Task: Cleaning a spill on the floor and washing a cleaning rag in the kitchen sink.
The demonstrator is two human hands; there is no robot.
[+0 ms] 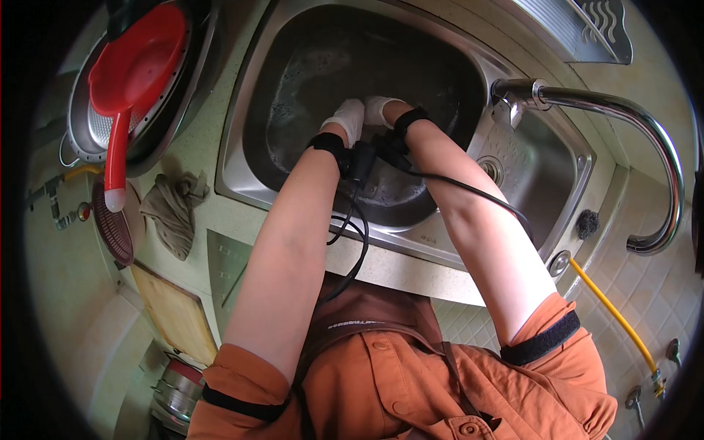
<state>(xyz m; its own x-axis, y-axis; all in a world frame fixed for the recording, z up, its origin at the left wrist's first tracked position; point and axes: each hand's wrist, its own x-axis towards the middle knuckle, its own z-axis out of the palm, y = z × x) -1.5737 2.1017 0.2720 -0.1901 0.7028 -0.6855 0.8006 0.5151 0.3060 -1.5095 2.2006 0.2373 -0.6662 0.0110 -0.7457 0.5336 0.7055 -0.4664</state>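
Note:
Both hands wear thin white gloves and reach into the large left basin of a stainless steel sink (234, 137), which holds dark, slightly foamy water. My left hand (347, 120) is at the basin's middle, its fingers hidden below the wrist and in the water. Close beside it on the right, my right hand (380, 110) bends inward, its fingers also out of sight. Whether either hand holds something cannot be told. Black straps with small black devices sit on both wrists, and black cables (363, 231) run from them over the counter edge and across the right forearm.
A chrome faucet (621, 104) arches to the right of a smaller basin (528, 159). A scouring pad (588, 224) lies beyond it. On the left are a red plastic ladle (137, 66) over a metal colander (82, 115), a crumpled cloth (173, 214) and a brown plastic basket (113, 225).

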